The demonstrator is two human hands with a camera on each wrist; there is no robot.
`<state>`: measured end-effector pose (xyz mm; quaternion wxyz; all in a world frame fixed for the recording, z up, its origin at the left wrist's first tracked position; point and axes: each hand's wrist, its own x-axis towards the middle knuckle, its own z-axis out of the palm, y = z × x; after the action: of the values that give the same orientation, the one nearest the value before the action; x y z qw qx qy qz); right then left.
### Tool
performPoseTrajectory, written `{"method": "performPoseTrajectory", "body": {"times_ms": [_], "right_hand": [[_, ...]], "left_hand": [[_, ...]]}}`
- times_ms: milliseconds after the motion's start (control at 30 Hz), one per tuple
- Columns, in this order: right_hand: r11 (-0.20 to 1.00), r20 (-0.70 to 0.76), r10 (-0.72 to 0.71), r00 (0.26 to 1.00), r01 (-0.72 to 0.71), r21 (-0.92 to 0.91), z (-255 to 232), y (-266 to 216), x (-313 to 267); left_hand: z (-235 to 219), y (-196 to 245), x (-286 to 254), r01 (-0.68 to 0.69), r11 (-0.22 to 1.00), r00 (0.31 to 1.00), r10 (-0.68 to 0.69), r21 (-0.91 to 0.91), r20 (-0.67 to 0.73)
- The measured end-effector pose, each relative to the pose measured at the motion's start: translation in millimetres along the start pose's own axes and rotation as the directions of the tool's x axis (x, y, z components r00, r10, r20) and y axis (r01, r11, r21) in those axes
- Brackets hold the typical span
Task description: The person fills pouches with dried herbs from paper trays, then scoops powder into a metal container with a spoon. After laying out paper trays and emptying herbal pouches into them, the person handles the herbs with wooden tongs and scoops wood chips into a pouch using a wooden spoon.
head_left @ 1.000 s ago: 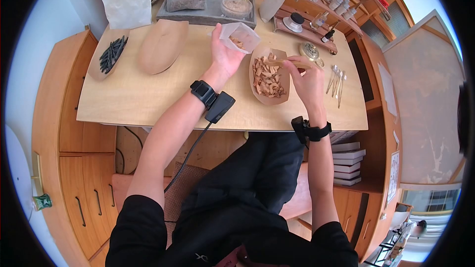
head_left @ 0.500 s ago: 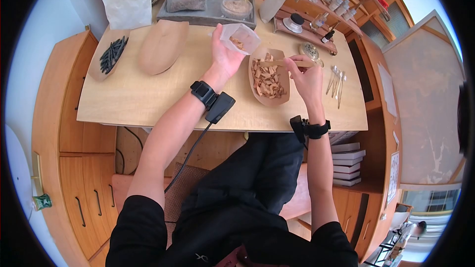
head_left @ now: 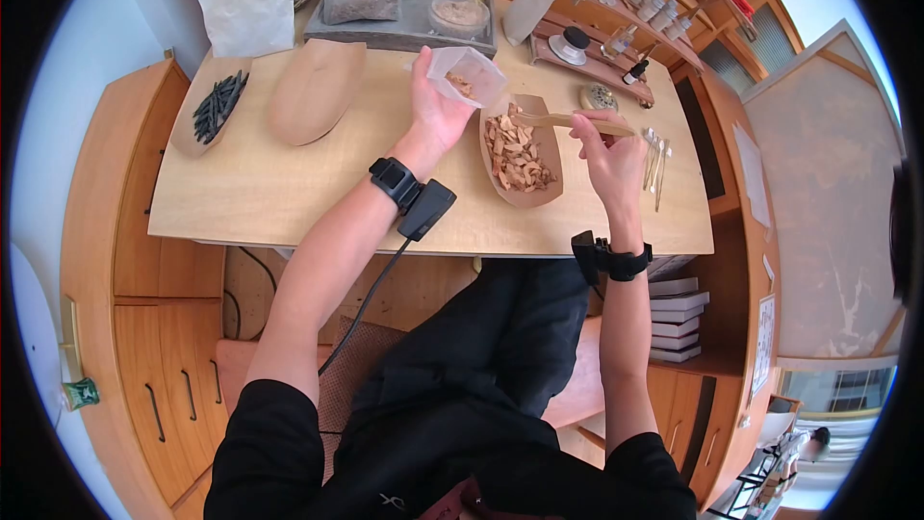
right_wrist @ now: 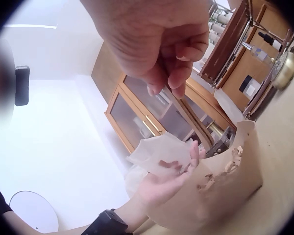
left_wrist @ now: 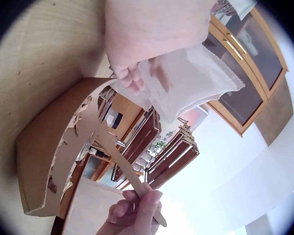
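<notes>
My left hand (head_left: 441,116) holds a translucent whitish paper bag (head_left: 472,70) tilted, its mouth facing right. A few brownish chips (head_left: 461,85) lie inside it. To its right stands a brown cardboard tray (head_left: 550,149) filled with thin wood chips (head_left: 518,156). My right hand (head_left: 614,159) pinches the handle of a flat wooden utensil (head_left: 568,121) between thumb and fingers. The utensil's widened tip reaches over the tray's far end, just above the chips. In the left wrist view the bag (left_wrist: 191,78) sits beyond the tray's rim (left_wrist: 76,117).
On the left, one tray holds dark sticks (head_left: 219,106), beside another brown tray (head_left: 318,91). A grey tray (head_left: 404,37) with bags and a bowl of pale powder (head_left: 459,14) stands behind. Right are small metal tools (head_left: 656,169), a brass-coloured container (head_left: 599,96) and a bottle rack (head_left: 616,63).
My right hand has shifted to the right with the wooden utensil, drawing its tip across the far end of the chip tray. My left hand and the bag have barely moved.
</notes>
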<state>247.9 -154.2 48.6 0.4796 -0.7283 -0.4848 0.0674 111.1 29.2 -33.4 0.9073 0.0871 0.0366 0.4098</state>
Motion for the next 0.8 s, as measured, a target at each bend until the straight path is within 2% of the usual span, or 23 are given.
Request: {"method": "performPoseTrajectory", "body": {"times_ms": [100, 200, 267, 300, 367, 500, 567, 800], "right_hand": [[0.997, -0.044, -0.050, 0.998, 0.047, -0.064, -0.8, -4.5, -0.5], [0.991, -0.005, -0.068, 0.998, 0.067, -0.112, 4.7, 0.5, 4.9], [0.998, -0.009, 0.040, 0.999, -0.041, -0.046, 9.4, 12.0, 9.8], [0.998, -0.007, 0.038, 0.999, -0.039, -0.045, 10.2, 14.3, 11.8], [0.987, 0.027, 0.158, 0.987, -0.157, -0.037, 11.4, 18.6, 14.7], [0.998, 0.066, 0.063, 0.996, -0.063, -0.005, 19.2, 25.2, 9.2], [0.997, 0.028, -0.050, 0.998, 0.052, -0.063, 21.7, 24.1, 7.5], [0.999, 0.023, 0.010, 1.000, -0.009, -0.033, 9.8, 6.5, 0.0]], "left_hand": [[0.2, -1.3, 0.2, -0.014, 1.000, 1.000, 0.014, -0.001, -0.004], [0.6, 0.0, 0.1, -0.006, 1.000, 1.000, 0.006, -0.005, 0.016], [3.0, 1.1, -1.9, -0.010, 1.000, 1.000, 0.010, -0.003, 0.013], [2.2, 1.3, -1.2, -0.013, 1.000, 1.000, 0.013, -0.003, 0.013], [0.3, 1.2, 0.3, 0.012, 1.000, 1.000, -0.012, -0.026, 0.003], [0.1, -1.2, 0.0, 0.000, 1.000, 1.000, 0.000, 0.003, -0.007], [-0.4, -0.6, 1.5, 0.001, 1.000, 1.000, -0.001, -0.004, 0.000], [2.2, -0.3, -1.1, -0.011, 1.000, 1.000, 0.011, 0.010, -0.010]]}}
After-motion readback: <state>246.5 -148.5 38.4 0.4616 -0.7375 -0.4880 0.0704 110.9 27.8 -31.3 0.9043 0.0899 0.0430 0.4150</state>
